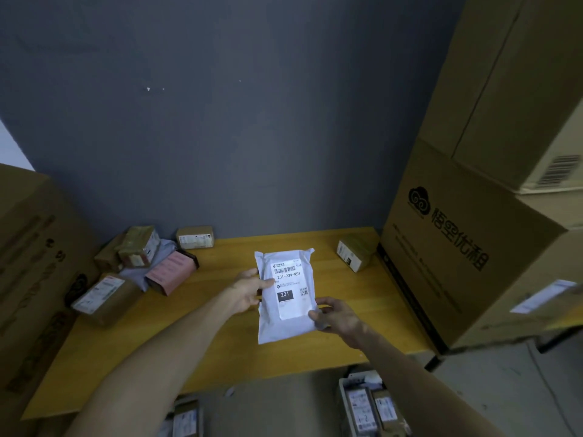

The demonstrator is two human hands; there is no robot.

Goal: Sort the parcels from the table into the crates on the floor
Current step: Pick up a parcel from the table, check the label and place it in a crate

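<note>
Here, centre frame: white parcel [288, 294] held above the desk [220, 348], label up, likely to read code 231. Left hand [250, 290] pinches its left edge, right hand [336, 315] grips lower-right corner. Crates [367, 405] at bottom edge, partly seen

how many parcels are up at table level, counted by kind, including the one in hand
brown cardboard boxes: 5
pink parcel: 1
grey mailer, partly buried: 1
white mailer, held by left hand and right hand: 1
total: 8
</note>
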